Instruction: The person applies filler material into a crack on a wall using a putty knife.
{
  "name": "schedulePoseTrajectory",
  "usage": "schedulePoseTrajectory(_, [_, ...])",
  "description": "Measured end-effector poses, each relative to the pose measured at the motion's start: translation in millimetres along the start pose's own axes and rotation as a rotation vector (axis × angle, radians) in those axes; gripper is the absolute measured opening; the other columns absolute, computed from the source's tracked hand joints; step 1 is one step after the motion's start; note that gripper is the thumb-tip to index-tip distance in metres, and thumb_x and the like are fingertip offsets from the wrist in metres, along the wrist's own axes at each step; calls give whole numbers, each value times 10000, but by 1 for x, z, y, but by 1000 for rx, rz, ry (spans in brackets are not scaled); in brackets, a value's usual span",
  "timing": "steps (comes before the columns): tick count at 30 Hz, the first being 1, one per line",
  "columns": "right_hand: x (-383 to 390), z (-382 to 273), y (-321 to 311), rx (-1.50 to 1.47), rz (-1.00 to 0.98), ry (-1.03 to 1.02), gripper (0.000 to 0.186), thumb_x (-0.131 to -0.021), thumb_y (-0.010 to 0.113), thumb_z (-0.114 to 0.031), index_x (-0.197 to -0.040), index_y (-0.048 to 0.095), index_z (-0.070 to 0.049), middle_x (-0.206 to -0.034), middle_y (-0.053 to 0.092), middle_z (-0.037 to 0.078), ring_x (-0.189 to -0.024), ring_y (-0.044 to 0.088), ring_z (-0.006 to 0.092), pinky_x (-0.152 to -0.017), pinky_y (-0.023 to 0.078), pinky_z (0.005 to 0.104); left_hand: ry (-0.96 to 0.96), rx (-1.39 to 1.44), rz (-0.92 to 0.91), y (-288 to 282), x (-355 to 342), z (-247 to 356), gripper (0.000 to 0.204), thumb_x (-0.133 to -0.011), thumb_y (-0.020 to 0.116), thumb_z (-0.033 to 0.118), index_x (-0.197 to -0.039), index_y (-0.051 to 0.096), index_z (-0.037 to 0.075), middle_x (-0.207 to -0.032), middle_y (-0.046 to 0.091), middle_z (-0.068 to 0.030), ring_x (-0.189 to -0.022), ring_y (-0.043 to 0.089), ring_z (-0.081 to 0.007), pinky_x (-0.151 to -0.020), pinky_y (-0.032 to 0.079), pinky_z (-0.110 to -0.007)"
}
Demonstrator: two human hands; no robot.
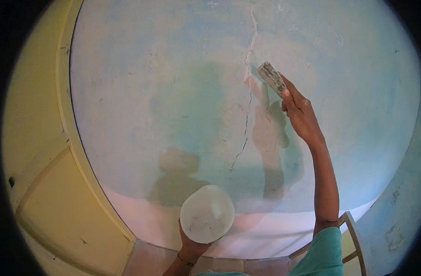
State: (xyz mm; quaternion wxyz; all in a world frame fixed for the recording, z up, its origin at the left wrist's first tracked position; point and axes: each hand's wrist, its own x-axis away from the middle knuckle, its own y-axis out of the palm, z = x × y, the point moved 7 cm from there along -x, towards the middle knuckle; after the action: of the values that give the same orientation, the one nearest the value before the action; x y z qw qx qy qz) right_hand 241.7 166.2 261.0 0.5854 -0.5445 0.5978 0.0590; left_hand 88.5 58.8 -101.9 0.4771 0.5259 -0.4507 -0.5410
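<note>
A pale blue-green wall fills most of the view. Down its middle runs a jagged crack, dark and thin low down, broader and whitish higher up. My right hand is raised, its fingers closed around a flat scraper smeared with grey-white residue. The scraper's far end is just right of the crack's upper part; whether it touches the wall I cannot tell. Low in the middle, my left hand supports a round whitish bowl from beneath, with most fingers hidden. A few small specks show inside the bowl.
A yellow panelled door or shutter with a raised frame stands at the left. At the lower right is a wooden frame, perhaps a chair back, beside my right arm. Shadows of my arm and the bowl fall on the wall.
</note>
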Motion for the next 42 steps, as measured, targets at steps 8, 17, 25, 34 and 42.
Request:
schedulePoseTrajectory(8, [13, 5, 8, 411, 106, -316, 457, -906, 351, -483, -1293, 458, -265, -727, 495, 105, -706, 505, 250, -669, 396, 378, 61, -190, 40, 11, 2, -6, 610, -834, 381, 554, -1300, 361, 161, -1287, 407, -124, -1150, 450, -356, -826, 481, -522])
schedulePoseTrajectory(17, [11, 19, 19, 822, 262, -704, 439, -852, 502, -379, -1286, 456, -333, -797, 500, 62, -742, 474, 209, -648, 339, 363, -25, -93, -68, 3, -7, -17, 594, -846, 307, 565, -1325, 339, 216, -1325, 387, -59, -1210, 397, -307, -937, 395, -538])
schedulePoseTrajectory(25, [6, 17, 30, 810, 321, -794, 441, -813, 538, -393, -1250, 497, -350, -770, 508, 72, -734, 479, 213, -680, 354, 363, -21, 17, -42, -4, -12, -19, 606, -827, 379, 566, -1319, 346, 215, -1312, 394, -76, -1197, 412, -344, -865, 435, -563])
schedulePoseTrajectory(34, [5, 14, 24, 820, 330, -816, 436, -809, 564, -355, -1241, 508, -349, -767, 504, 61, -729, 480, 212, -669, 346, 357, -16, -76, -41, -2, -18, -17, 609, -841, 323, 560, -1326, 347, 194, -1326, 387, -63, -1207, 397, -316, -940, 382, -551])
schedulePoseTrajectory(42, [3, 14, 24, 820, 305, -801, 464, -786, 590, -340, -1243, 506, -348, -754, 493, 53, -728, 476, 201, -666, 349, 353, -17, -87, -58, 4, -18, -23, 566, -860, 315, 540, -1313, 361, 205, -1307, 403, -49, -1208, 395, -306, -943, 390, -542])
